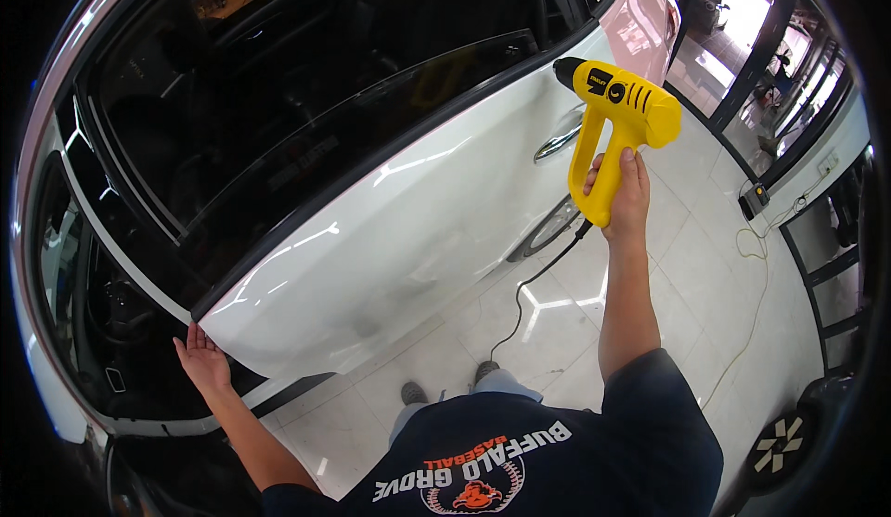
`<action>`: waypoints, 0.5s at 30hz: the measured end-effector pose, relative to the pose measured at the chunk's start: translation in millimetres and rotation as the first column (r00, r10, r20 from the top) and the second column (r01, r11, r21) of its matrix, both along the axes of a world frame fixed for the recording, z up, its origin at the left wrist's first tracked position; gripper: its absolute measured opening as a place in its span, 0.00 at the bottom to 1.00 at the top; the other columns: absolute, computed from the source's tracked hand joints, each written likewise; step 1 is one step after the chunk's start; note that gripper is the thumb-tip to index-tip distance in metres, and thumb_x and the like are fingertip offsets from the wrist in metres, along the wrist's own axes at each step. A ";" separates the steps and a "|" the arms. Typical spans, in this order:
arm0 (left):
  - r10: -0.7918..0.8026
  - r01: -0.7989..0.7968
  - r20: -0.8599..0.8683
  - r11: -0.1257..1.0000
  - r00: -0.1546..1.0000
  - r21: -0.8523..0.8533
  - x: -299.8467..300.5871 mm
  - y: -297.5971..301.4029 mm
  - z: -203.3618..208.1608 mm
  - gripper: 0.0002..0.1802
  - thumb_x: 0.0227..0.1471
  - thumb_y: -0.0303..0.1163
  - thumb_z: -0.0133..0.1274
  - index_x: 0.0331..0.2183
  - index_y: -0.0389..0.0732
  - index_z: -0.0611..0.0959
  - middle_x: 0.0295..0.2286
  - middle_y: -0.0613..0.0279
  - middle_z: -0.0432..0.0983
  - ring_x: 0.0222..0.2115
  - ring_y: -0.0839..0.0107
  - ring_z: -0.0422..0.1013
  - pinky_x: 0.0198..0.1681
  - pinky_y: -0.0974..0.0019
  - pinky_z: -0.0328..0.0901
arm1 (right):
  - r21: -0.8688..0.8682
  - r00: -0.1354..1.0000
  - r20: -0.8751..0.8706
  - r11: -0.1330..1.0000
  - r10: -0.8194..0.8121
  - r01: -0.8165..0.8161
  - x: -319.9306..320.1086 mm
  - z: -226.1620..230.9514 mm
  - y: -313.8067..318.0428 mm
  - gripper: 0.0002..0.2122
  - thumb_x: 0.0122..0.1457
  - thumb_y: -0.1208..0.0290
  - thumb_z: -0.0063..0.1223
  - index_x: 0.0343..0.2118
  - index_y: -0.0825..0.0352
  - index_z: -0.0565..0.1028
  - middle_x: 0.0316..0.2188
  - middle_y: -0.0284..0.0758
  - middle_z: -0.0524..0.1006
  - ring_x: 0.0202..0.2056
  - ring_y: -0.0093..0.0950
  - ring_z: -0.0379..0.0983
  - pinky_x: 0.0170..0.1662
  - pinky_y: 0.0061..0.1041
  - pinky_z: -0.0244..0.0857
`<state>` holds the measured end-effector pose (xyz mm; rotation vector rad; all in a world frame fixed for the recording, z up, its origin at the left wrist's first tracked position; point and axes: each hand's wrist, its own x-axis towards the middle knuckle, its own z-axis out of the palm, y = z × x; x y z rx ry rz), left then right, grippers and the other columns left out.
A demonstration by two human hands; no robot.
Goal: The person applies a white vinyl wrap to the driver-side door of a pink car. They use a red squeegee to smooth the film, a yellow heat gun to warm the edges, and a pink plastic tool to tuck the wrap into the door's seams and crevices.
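Note:
My right hand (624,187) is wrapped round the grip of a yellow heat gun (631,104). Its black nozzle (568,72) points left, close to the white door's upper rear part, near the chrome door handle (560,146). A black cord (531,285) runs from the grip down to the floor. At the left, my left hand (203,361) is open, with fingers stretched out and the fingertips at the front edge of the white car door (371,248). The door stands open, its glossy surface showing light reflections and greyish smudged patches.
The car's pink rear panel (640,20) lies past the door, with a rear wheel (552,227) beneath. A dark box (754,201) sits by the wall, and a pale cable (763,276) trails over the tiled floor (677,266). Another wheel (778,445) shows at lower right.

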<state>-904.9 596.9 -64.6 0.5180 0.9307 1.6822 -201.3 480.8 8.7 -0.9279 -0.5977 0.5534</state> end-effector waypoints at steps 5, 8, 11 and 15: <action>0.050 -0.049 0.024 0.998 0.998 -0.039 22.0 -3.1 20.0 0.34 0.61 0.56 0.42 0.51 0.31 0.71 0.45 0.55 0.71 0.50 0.62 0.64 0.59 0.60 0.55 | 0.005 0.998 -0.042 0.999 0.040 -0.040 -0.4 1.0 -7.2 0.13 0.68 0.60 0.41 0.44 0.66 0.66 0.27 0.36 0.73 0.22 0.25 0.71 0.25 0.25 0.68; 0.007 -0.007 0.014 1.000 1.000 -0.020 25.3 -10.5 32.6 0.34 0.61 0.56 0.41 0.50 0.31 0.72 0.45 0.53 0.71 0.49 0.61 0.65 0.58 0.60 0.56 | -0.034 0.991 -0.076 0.993 0.106 -0.109 -7.0 6.5 -23.2 0.16 0.67 0.56 0.40 0.46 0.66 0.66 0.27 0.36 0.73 0.22 0.24 0.70 0.25 0.24 0.68; -0.047 0.047 0.027 0.999 0.999 -0.011 48.8 -14.0 65.6 0.33 0.61 0.55 0.42 0.47 0.31 0.74 0.44 0.53 0.72 0.47 0.61 0.67 0.55 0.60 0.60 | -0.019 0.963 -0.155 0.974 0.219 -0.224 -25.2 32.5 -47.3 0.21 0.66 0.52 0.40 0.51 0.66 0.65 0.26 0.35 0.72 0.22 0.23 0.69 0.26 0.24 0.68; -0.123 0.122 0.007 0.992 0.992 0.029 69.7 -14.0 121.7 0.33 0.61 0.58 0.40 0.45 0.34 0.77 0.41 0.56 0.73 0.42 0.65 0.68 0.50 0.62 0.61 | -0.021 0.901 -0.143 0.909 0.409 -0.416 -58.7 86.9 -89.5 0.25 0.67 0.51 0.38 0.58 0.67 0.61 0.30 0.35 0.72 0.22 0.22 0.69 0.22 0.21 0.66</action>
